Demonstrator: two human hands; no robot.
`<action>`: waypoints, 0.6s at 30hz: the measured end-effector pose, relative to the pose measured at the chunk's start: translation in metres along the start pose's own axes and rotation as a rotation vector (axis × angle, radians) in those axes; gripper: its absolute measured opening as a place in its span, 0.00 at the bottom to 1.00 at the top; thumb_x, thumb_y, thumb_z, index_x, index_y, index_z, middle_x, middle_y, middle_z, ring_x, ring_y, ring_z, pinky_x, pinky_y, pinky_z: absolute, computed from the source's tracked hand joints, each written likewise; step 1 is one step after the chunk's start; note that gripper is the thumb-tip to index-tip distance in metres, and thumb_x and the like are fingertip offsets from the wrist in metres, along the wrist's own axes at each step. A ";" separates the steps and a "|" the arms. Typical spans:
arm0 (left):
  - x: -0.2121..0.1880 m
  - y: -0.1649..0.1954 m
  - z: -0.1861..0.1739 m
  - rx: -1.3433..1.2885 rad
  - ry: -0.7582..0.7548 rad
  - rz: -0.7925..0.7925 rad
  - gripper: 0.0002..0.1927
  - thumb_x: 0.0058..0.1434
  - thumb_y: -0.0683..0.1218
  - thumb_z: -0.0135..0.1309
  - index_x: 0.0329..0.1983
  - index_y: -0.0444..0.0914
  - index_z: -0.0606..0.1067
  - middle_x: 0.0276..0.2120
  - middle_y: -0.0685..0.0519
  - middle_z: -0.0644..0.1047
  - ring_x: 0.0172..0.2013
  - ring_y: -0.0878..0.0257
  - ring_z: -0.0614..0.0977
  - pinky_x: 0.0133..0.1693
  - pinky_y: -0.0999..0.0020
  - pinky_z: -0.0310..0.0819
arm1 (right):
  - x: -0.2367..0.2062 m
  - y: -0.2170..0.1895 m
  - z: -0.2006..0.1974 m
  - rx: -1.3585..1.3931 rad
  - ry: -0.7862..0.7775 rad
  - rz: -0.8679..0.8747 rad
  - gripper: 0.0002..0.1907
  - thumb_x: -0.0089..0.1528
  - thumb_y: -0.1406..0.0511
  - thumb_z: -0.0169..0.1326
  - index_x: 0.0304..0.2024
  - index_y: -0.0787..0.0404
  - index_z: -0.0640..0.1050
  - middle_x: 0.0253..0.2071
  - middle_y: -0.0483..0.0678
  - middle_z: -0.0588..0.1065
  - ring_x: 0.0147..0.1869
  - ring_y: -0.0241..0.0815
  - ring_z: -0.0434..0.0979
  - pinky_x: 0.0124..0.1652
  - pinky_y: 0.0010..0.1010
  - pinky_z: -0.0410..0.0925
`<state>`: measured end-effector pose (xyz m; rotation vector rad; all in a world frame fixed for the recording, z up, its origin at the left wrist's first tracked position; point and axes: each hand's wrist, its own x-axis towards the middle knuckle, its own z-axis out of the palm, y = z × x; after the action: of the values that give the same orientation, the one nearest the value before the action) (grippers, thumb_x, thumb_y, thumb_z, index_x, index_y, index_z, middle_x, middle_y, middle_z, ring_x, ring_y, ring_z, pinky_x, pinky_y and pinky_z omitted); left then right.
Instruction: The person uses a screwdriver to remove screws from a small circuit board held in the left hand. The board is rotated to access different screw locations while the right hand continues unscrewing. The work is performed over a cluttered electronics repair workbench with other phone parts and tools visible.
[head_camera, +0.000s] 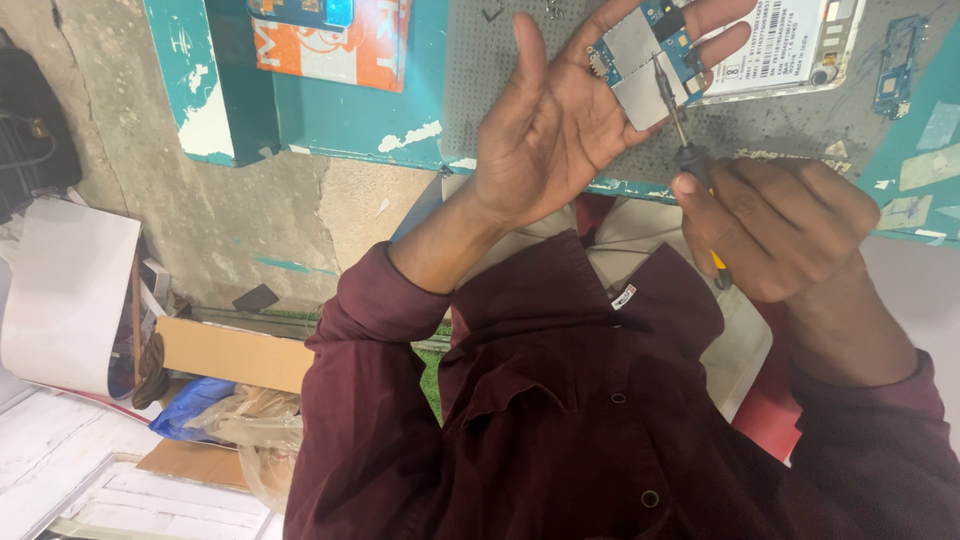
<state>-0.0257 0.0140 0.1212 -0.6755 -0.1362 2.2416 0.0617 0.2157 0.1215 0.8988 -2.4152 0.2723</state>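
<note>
My left hand (545, 130) is raised palm up over the table edge, thumb spread. A small blue circuit board (640, 60) with silver shields lies across its fingers. My right hand (780, 225) is closed around the handle of a thin screwdriver (672, 105). The screwdriver's tip touches the lower silver shield of the board. Just behind the board, an opened phone body (800, 40) with a white label lies on a grey perforated mat (480, 80).
The teal table (340, 120) has chipped paint and carries an orange box (335, 40) and a small blue part (900, 60). On the floor to the left are cardboard (230, 352), plastic bags (250, 420), a white sheet (65, 290) and a black bag (30, 130).
</note>
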 end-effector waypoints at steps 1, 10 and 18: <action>0.000 0.000 0.000 0.009 -0.006 0.000 0.47 0.67 0.73 0.12 0.81 0.40 0.42 0.76 0.31 0.47 0.75 0.38 0.49 0.74 0.38 0.43 | 0.000 0.000 0.000 0.001 -0.002 -0.003 0.07 0.58 0.72 0.62 0.38 0.60 0.83 0.29 0.46 0.80 0.34 0.39 0.81 0.30 0.26 0.64; 0.000 0.000 0.003 -0.001 0.062 0.023 0.46 0.68 0.74 0.15 0.80 0.41 0.43 0.74 0.29 0.49 0.74 0.38 0.50 0.73 0.38 0.43 | 0.000 -0.002 -0.001 0.026 -0.007 -0.004 0.04 0.58 0.71 0.62 0.35 0.58 0.83 0.29 0.45 0.80 0.35 0.39 0.81 0.30 0.26 0.65; 0.002 -0.002 -0.001 0.031 0.049 0.029 0.47 0.66 0.74 0.14 0.79 0.40 0.44 0.73 0.28 0.50 0.73 0.37 0.51 0.73 0.39 0.44 | 0.000 -0.003 -0.003 0.007 -0.027 -0.018 0.04 0.58 0.70 0.64 0.34 0.56 0.83 0.30 0.44 0.80 0.36 0.37 0.81 0.31 0.24 0.64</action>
<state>-0.0252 0.0161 0.1204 -0.7199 -0.0680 2.2483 0.0649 0.2149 0.1240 0.9320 -2.4310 0.2636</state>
